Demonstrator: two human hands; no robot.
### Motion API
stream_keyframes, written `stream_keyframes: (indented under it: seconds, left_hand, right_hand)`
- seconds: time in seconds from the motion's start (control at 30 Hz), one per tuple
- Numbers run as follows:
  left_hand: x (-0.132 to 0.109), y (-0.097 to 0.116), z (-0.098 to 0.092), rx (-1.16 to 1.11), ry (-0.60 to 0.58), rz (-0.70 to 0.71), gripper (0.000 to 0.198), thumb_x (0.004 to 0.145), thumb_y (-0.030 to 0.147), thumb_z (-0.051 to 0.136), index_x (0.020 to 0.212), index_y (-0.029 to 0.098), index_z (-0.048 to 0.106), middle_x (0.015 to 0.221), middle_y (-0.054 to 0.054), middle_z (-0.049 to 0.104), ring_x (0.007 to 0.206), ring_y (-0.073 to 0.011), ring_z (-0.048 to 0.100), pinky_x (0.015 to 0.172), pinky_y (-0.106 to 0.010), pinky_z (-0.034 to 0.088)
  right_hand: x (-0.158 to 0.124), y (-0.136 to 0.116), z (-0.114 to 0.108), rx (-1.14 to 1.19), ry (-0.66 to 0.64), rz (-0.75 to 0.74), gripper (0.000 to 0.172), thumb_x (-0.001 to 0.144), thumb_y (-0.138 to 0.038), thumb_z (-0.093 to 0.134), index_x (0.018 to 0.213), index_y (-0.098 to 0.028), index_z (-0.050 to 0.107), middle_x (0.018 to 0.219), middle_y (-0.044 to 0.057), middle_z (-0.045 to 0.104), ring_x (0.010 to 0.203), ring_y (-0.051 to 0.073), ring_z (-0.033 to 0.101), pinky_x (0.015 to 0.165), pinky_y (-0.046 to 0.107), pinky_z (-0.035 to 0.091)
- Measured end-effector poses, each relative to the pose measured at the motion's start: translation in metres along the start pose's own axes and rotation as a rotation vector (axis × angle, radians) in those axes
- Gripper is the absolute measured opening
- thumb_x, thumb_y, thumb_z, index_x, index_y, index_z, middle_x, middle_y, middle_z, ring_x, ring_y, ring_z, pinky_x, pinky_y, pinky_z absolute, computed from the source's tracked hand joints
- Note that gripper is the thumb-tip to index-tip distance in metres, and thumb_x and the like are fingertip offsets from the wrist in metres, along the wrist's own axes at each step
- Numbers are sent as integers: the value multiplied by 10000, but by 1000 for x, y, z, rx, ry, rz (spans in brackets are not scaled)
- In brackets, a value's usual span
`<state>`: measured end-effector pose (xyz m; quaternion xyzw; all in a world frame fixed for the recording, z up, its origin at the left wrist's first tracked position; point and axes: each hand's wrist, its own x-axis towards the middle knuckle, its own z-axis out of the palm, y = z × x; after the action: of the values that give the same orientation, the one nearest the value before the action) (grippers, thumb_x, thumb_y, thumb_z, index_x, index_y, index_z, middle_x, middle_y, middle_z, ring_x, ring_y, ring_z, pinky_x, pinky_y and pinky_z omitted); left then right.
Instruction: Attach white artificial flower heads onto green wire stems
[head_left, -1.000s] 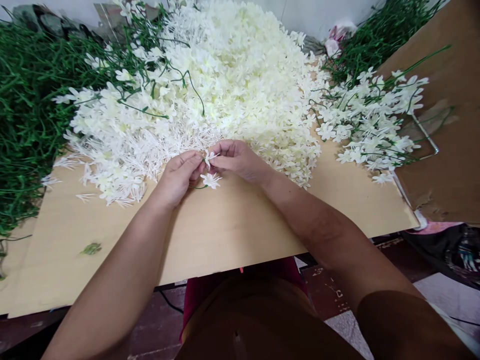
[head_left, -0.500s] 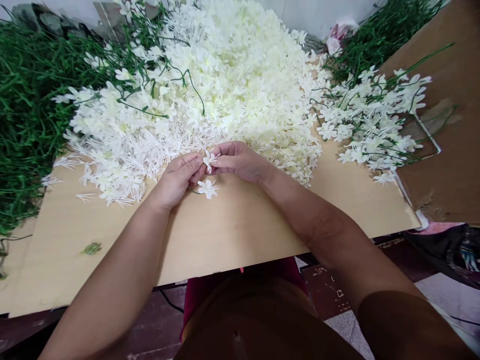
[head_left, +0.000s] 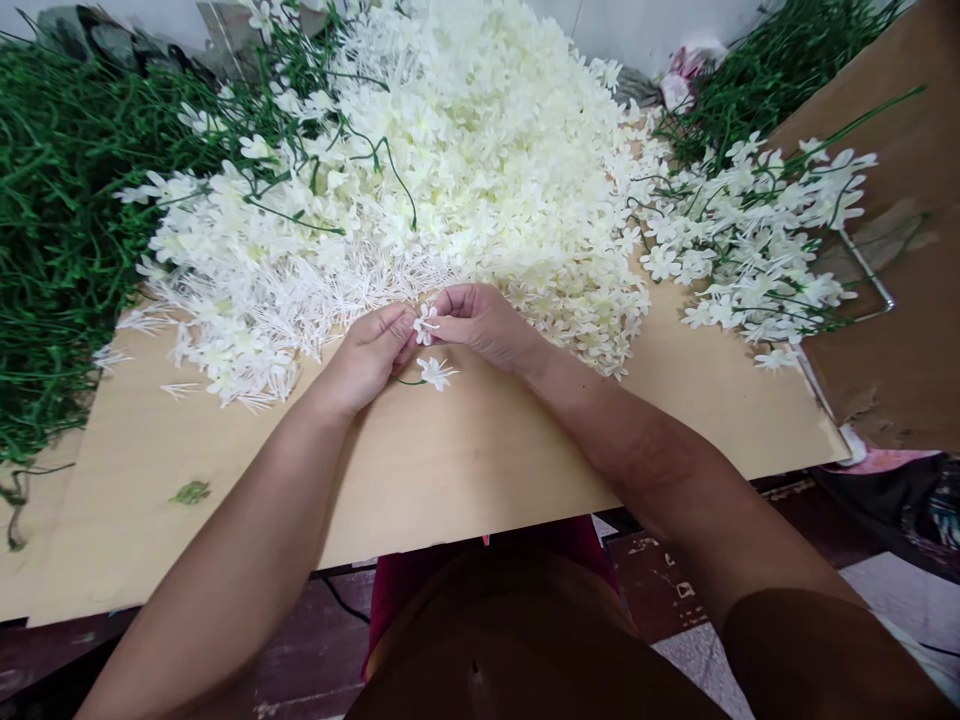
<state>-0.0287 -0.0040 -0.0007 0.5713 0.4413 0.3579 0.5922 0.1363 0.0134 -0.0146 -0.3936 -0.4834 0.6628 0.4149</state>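
My left hand (head_left: 373,358) is closed in a pinch on a thin green artificial stem, most of it hidden by the fingers. From beneath those fingers a short length of stem runs out to a white artificial flower (head_left: 436,374), which hangs just over the tabletop. Between the fingertips of both hands sits another white flower (head_left: 425,325), facing up with thin stamens showing. My right hand (head_left: 487,326) pinches this flower from the right side. Behind both hands rises a large heap of loose white petals (head_left: 510,160), and thin white stamens (head_left: 330,290) lie along its front.
Green artificial stems (head_left: 60,200) are piled at the left, more stems (head_left: 787,70) at the back right. Finished-looking white sprays (head_left: 772,240) lie against a cardboard box (head_left: 892,350). A small green scrap (head_left: 190,492) rests on the wooden table (head_left: 465,470).
The lower flower has swung a little to the right and up, with more of its stem showing. Both hands keep their pinch, and the upper flower is turned slightly. The whole view has shifted slightly.
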Motion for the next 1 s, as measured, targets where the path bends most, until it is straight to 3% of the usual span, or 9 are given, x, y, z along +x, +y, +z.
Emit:
stream_keyframes:
  seconds: [0.37, 0.6, 0.83, 1.0]
  left_hand:
    - [5, -7, 1, 156, 43, 72, 446, 800, 508, 671, 572, 212, 427, 516, 46, 345, 489, -95, 293, 430, -230, 216]
    - [5, -4, 0, 40, 34, 20, 422, 761, 540, 677, 611, 200, 477, 520, 51, 382, 471, -81, 303, 432, -207, 227]
    - [7, -1, -1, 34, 79, -60, 417, 801, 547, 633, 638, 209, 452, 509, 63, 357, 449, -79, 319, 433, -203, 228]
    - [12, -11, -2, 123, 128, 19, 371, 817, 505, 612, 641, 209, 473, 544, 44, 412, 492, -101, 355, 448, -214, 279]
  right_hand:
    - [-2, -1, 5, -66, 84, 27, 176, 640, -65, 675, 564, -160, 549, 506, -77, 541, 492, 39, 456, 476, 163, 322]
    - [-1, -4, 4, 37, 1, 59, 160, 666, -92, 710, 605, -158, 577, 568, -37, 667, 563, 71, 606, 581, 179, 474]
    - [1, -6, 3, 26, 41, 43, 226, 621, -153, 799, 614, -159, 573, 538, -64, 642, 522, 51, 555, 525, 161, 409]
    - [0, -7, 6, -35, 71, 44, 217, 660, -172, 756, 607, -166, 547, 538, -66, 642, 501, 46, 536, 502, 163, 389]
